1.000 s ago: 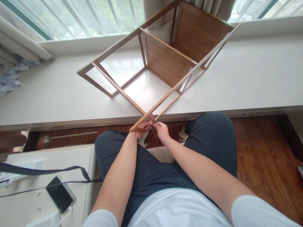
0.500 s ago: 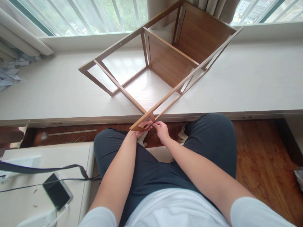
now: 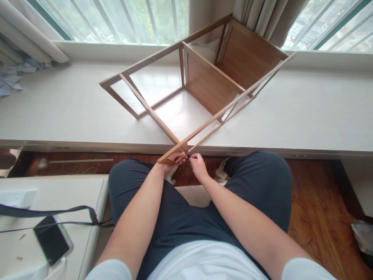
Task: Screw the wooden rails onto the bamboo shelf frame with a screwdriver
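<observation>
A brown wooden shelf frame lies tipped on its side on the pale window ledge, with its near corner hanging over the ledge's front edge above my lap. My left hand grips that near corner from underneath, fingers wrapped on the wood. My right hand is just to the right of the corner, fingers pinched together close to the joint; what it pinches is too small to see. Two solid panels sit at the frame's far end, near the window.
A phone with a cable and a dark strap lie on the white cabinet at my lower left, beside a power strip. Crumpled paper sits at the ledge's far left. Wooden floor on my right.
The view has tilted slightly, so the frame and hands sit lower in the picture. Both hands stay at the frame's near corner.
</observation>
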Motion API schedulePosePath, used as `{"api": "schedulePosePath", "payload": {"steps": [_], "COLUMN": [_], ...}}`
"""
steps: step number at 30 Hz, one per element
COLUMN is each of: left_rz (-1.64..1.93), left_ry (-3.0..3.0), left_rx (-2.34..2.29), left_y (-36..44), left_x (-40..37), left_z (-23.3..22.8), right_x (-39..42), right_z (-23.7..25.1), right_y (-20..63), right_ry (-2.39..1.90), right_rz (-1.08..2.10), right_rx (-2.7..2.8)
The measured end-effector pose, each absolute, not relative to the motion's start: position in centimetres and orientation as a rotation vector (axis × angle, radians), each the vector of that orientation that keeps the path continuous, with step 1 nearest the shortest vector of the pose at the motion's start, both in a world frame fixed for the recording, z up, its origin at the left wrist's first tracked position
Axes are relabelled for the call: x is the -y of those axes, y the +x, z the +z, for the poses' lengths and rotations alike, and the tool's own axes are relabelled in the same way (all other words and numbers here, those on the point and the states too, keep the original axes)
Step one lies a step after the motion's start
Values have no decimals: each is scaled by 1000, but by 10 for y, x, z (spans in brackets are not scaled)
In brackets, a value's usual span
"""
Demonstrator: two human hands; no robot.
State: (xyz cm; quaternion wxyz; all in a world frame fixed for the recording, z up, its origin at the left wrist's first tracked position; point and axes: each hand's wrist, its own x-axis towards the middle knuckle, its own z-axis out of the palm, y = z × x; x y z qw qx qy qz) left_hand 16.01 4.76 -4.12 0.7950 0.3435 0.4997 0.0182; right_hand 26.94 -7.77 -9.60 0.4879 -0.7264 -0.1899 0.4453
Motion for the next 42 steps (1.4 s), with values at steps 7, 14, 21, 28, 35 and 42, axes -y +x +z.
{"api": "schedulePosePath", "payload": {"steps": [7, 14, 21, 28, 35, 42], "left_rz": [44, 64, 58, 60, 65, 64], "left_ry": [753, 783, 790, 787, 791, 777], "left_rx": [-1113, -1059, -1060, -1064, -1098, -1081], "left_y": [165, 162, 162, 162, 162, 162], "left_x": [-47, -48, -49, -49, -48, -49], "left_z": [-34, -47, -50, -54, -54, -54], "right_x": [84, 83, 82, 83, 82, 82], "right_z": [-89, -93, -91, -90, -88, -88], "right_y": [268, 265, 265, 263, 263, 263], "right_ry": [-1936, -1897, -1871, -1835, -1874, -1886], "right_rz": [1048, 1033, 1002, 963, 942, 930], "right_rx": [757, 849, 843, 826, 807, 813]}}
